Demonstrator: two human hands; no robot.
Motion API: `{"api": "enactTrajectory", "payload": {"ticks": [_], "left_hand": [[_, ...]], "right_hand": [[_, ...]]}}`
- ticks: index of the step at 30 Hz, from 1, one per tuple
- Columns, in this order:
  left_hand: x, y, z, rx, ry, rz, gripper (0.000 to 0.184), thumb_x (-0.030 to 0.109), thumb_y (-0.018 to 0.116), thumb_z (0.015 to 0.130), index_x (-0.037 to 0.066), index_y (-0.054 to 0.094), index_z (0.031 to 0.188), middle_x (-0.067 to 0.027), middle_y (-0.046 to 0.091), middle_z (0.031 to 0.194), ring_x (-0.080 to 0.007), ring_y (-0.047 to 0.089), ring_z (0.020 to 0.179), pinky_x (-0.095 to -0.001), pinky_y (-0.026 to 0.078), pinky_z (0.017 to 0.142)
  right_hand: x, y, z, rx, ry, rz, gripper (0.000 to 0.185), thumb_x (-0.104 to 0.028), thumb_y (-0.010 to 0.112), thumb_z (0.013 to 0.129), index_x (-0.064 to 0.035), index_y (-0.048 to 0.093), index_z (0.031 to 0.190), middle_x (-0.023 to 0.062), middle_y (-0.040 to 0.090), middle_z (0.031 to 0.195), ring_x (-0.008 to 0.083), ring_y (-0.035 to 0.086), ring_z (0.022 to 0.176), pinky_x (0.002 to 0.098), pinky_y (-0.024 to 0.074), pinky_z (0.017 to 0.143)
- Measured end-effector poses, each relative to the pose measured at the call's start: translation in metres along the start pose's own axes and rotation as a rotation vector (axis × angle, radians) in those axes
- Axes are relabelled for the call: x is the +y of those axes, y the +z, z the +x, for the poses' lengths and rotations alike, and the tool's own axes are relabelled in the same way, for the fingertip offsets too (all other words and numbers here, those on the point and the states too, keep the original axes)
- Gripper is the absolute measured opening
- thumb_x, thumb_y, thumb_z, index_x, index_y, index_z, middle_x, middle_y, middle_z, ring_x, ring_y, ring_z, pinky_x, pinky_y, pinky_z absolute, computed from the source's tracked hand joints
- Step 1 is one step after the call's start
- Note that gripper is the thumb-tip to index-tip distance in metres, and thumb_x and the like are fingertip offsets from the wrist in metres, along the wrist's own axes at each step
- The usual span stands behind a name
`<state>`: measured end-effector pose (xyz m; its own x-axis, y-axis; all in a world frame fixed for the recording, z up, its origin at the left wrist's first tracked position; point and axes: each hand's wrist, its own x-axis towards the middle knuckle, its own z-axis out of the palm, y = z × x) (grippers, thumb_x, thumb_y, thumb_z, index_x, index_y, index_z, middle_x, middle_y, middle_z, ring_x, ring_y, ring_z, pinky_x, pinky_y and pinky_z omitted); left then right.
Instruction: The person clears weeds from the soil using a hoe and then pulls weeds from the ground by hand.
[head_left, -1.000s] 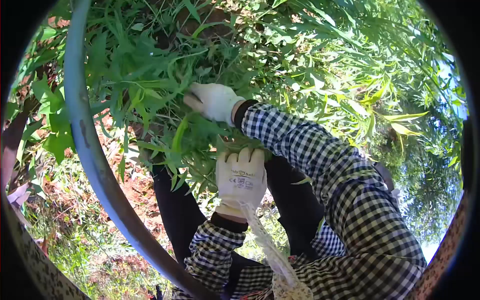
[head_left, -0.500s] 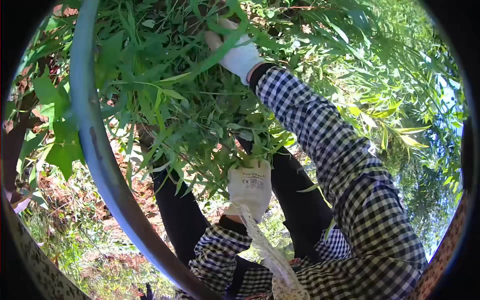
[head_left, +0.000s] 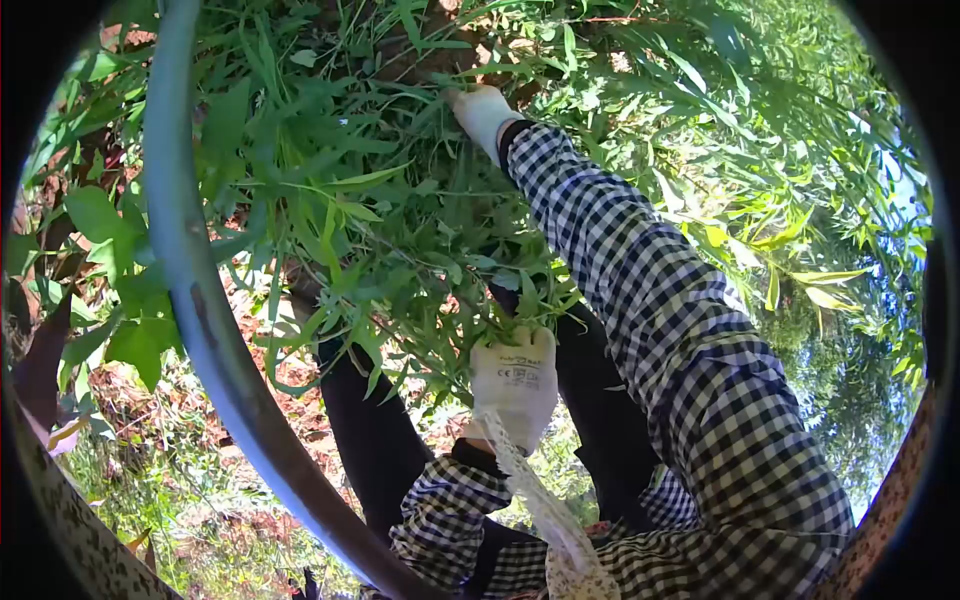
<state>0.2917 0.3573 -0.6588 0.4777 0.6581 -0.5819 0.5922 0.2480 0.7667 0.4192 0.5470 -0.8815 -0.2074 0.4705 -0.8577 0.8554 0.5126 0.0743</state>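
Both my hands wear white gloves with black cuffs. My left hand [head_left: 515,385], low in the middle, is closed round the stems of a thick bunch of leafy green weeds [head_left: 410,245] that spreads up and left from it. My right hand [head_left: 480,115] reaches further out, at the top middle among the growing plants. Its fingers are bent together at thin green stems [head_left: 425,95], and leaves partly cover the fingertips. Printed marks show on the back of the left glove.
A blue-grey curved band [head_left: 190,270] crosses the left side close to the camera. A pale lace strip [head_left: 535,490] hangs below my left hand. My dark-clad legs [head_left: 375,440] stand on reddish, leaf-strewn ground [head_left: 150,400]. Tall narrow-leaved plants [head_left: 790,200] fill the right.
My right hand has drawn slightly down, and the long blade of grass across it is gone from there. My left hand still holds the bunch, a little further right in view.
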Motion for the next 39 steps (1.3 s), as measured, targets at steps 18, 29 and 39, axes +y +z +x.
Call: {"api": "enactTrajectory", "payload": {"ticks": [18, 29, 39], "left_hand": [[-0.001, -0.005, 0.003, 0.081, 0.109, 0.125, 0.019, 0.020, 0.058, 0.079, 0.010, 0.053, 0.095, -0.0050, 0.051, 0.081, -0.0222, 0.052, 0.068, -0.0374, 0.043, 0.073], [0.006, -0.013, -0.003, 0.134, -0.118, -0.084, 0.010, 0.017, 0.051, 0.080, 0.011, 0.056, 0.087, -0.0057, 0.053, 0.079, -0.0188, 0.054, 0.072, -0.0354, 0.038, 0.072], [-0.001, -0.012, 0.006, -0.059, 0.114, 0.088, 0.013, 0.019, 0.049, 0.083, 0.010, 0.051, 0.092, -0.0030, 0.049, 0.077, -0.0177, 0.053, 0.070, -0.0359, 0.039, 0.071]], "right_hand": [[-0.077, -0.032, -0.108, -0.166, -0.553, 0.747, 0.036, -0.042, 0.051, 0.088, -0.0114, 0.059, 0.106, 0.0180, 0.062, 0.079, 0.0361, 0.060, 0.075, 0.0433, 0.0482, 0.067], [-0.024, 0.007, 0.055, 0.050, 0.778, 1.225, 0.069, -0.051, 0.055, 0.082, 0.0071, 0.052, 0.119, 0.0222, 0.056, 0.118, 0.0283, 0.057, 0.105, 0.0360, 0.0462, 0.086], [0.005, -0.001, 0.033, 0.091, 0.134, 1.098, 0.043, -0.028, 0.052, 0.089, 0.0024, 0.056, 0.119, 0.0182, 0.058, 0.119, 0.0254, 0.057, 0.106, 0.0306, 0.0439, 0.090]]}}
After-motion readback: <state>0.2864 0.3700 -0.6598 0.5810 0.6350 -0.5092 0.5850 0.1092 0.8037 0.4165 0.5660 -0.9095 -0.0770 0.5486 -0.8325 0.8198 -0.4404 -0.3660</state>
